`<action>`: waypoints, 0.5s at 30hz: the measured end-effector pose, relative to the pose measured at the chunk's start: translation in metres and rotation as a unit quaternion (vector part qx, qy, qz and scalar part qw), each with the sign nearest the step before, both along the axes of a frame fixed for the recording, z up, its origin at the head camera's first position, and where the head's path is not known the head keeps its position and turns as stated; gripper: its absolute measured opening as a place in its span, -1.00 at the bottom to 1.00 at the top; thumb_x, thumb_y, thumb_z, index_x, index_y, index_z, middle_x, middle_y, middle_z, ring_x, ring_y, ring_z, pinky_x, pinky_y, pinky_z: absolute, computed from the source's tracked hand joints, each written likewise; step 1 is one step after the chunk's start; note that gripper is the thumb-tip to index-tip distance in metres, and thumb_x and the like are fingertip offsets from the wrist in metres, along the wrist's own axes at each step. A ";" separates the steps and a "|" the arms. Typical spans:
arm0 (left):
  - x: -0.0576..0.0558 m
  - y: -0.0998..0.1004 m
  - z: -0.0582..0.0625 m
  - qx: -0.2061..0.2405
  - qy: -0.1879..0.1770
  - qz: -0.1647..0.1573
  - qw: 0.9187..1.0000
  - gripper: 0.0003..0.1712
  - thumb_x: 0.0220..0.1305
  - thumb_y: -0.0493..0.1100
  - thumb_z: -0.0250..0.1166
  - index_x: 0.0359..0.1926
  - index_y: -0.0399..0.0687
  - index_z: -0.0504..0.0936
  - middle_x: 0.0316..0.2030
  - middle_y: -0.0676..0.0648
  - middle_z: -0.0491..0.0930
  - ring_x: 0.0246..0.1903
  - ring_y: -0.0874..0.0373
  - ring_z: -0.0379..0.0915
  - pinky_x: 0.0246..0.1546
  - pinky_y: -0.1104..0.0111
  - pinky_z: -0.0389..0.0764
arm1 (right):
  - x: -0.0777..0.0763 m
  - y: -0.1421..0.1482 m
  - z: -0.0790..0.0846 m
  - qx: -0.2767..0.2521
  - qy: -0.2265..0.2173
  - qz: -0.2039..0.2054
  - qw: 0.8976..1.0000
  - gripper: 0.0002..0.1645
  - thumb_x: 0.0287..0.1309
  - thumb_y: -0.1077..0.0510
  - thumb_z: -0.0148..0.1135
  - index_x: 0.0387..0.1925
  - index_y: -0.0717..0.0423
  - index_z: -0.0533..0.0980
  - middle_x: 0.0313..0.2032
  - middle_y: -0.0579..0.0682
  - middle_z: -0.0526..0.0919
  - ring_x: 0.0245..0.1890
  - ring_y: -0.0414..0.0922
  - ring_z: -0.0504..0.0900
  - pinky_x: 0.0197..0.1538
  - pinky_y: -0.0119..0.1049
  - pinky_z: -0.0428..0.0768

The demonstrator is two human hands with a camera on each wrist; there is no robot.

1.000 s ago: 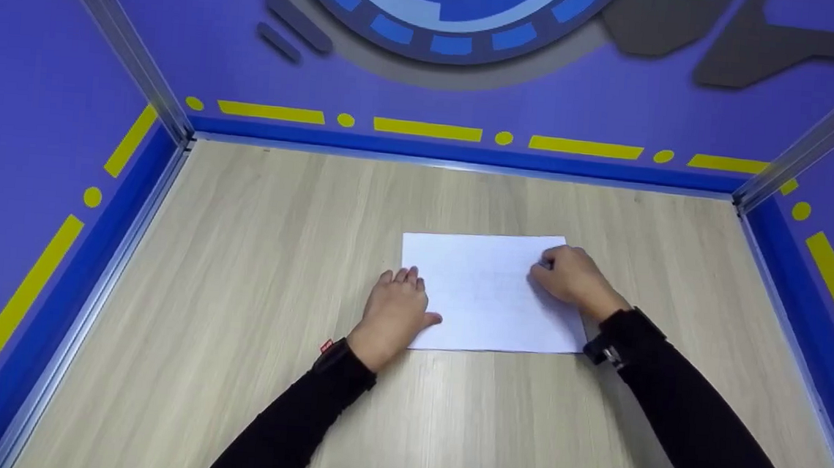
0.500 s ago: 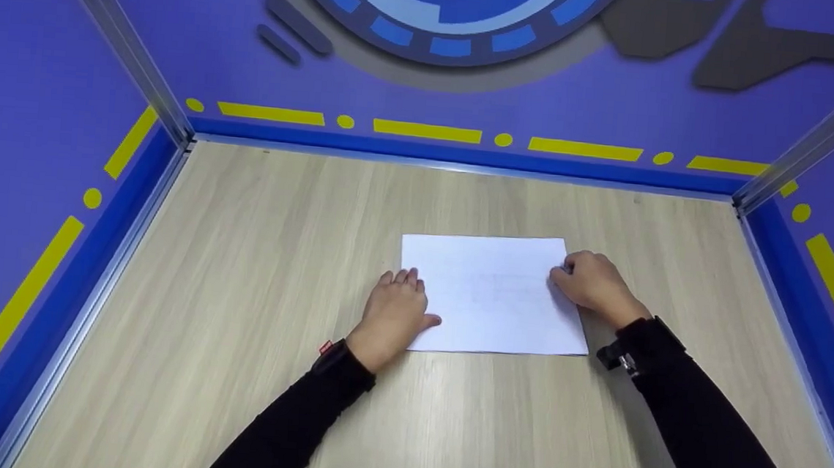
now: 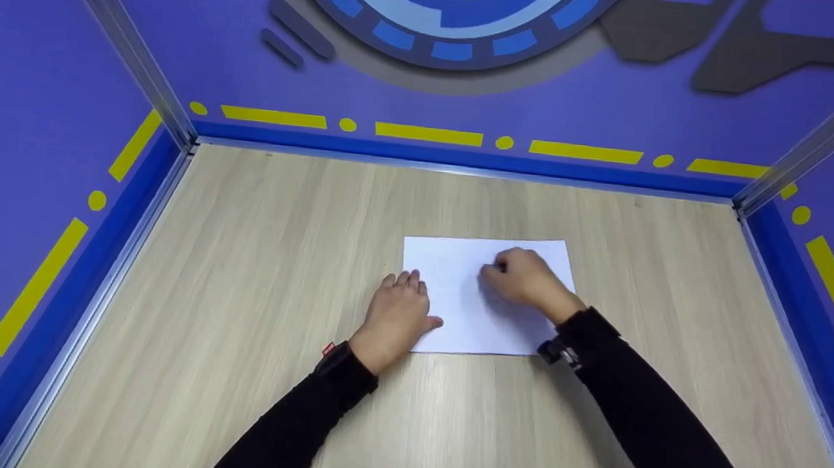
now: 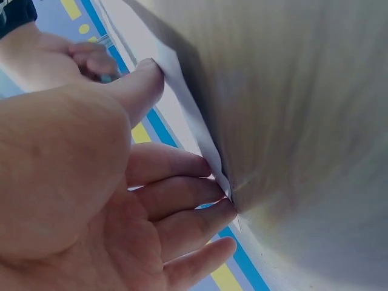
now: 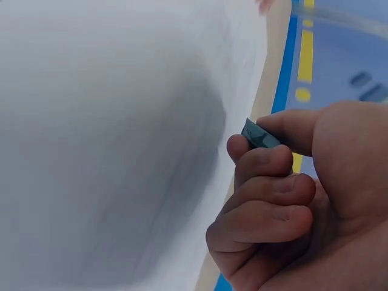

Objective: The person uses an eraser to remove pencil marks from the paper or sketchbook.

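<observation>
A: Working on which step?
B: Probably rubbing or marking across the sheet of paper (image 3: 455, 325), lying on the table (image 3: 276, 253). Pinching a small grey-green piece (image 5: 260, 134) in the right hand (image 3: 524, 277) above the paper; not making out whether touching.
A: Gripping with the left hand (image 3: 397, 310) too?
B: No, just resting near-straight fingers along the paper's left edge, apparently bracing.
A: Calling for what next?
B: Probably pressing the piece lightly along the surface while steadying the paper against sliding.
</observation>
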State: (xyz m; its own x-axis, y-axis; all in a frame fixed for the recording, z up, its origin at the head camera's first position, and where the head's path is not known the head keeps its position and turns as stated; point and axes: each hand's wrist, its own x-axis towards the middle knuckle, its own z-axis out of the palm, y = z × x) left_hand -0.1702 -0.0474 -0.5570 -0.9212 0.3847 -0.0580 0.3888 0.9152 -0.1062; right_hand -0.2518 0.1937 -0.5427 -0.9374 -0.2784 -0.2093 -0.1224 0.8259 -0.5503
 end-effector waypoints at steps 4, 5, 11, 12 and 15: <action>0.000 -0.001 0.000 -0.005 -0.016 0.001 1.000 0.01 0.46 0.52 0.24 0.45 -0.26 0.63 0.46 -0.23 0.63 0.46 -0.10 0.58 0.48 0.06 0.59 | -0.002 -0.038 0.002 0.021 -0.012 0.018 1.000 -0.55 0.46 -0.03 0.24 -0.58 -0.01 0.43 -0.53 -0.09 0.44 -0.45 -0.07 0.46 -0.30 -0.20 0.43; 0.000 -0.001 0.000 -0.006 -0.018 0.000 1.000 0.02 0.45 0.53 0.24 0.45 -0.26 0.63 0.46 -0.23 0.63 0.46 -0.10 0.58 0.48 0.06 0.58 | -0.003 -0.047 0.002 0.028 -0.012 0.023 0.999 -0.57 0.46 -0.02 0.25 -0.57 0.01 0.47 -0.52 -0.08 0.47 -0.43 -0.06 0.48 -0.28 -0.19 0.46; 0.000 -0.002 0.000 -0.002 -0.006 -0.005 1.000 0.02 0.42 0.53 0.28 0.42 -0.27 0.66 0.43 -0.22 0.66 0.41 -0.08 0.60 0.41 0.09 0.61 | -0.006 -0.090 0.000 0.064 -0.001 0.058 0.996 -0.57 0.43 0.02 0.24 -0.60 0.02 0.49 -0.55 -0.07 0.50 -0.44 -0.04 0.50 -0.30 -0.17 0.49; 0.000 -0.002 0.000 0.000 -0.003 -0.006 1.000 0.02 0.42 0.53 0.28 0.41 -0.28 0.67 0.43 -0.22 0.66 0.41 -0.08 0.60 0.41 0.09 0.61 | -0.007 -0.095 -0.001 0.067 -0.002 0.061 0.996 -0.55 0.42 0.03 0.24 -0.63 0.00 0.46 -0.57 -0.08 0.48 -0.46 -0.04 0.49 -0.33 -0.18 0.46; 0.000 -0.002 0.000 0.006 0.003 -0.010 1.000 0.00 0.42 0.52 0.29 0.38 -0.29 0.69 0.41 -0.22 0.68 0.38 -0.08 0.62 0.39 0.08 0.63 | -0.008 -0.102 -0.003 0.068 -0.010 0.059 0.996 -0.51 0.39 0.04 0.25 -0.68 -0.05 0.39 -0.62 -0.13 0.41 -0.51 -0.07 0.45 -0.40 -0.23 0.39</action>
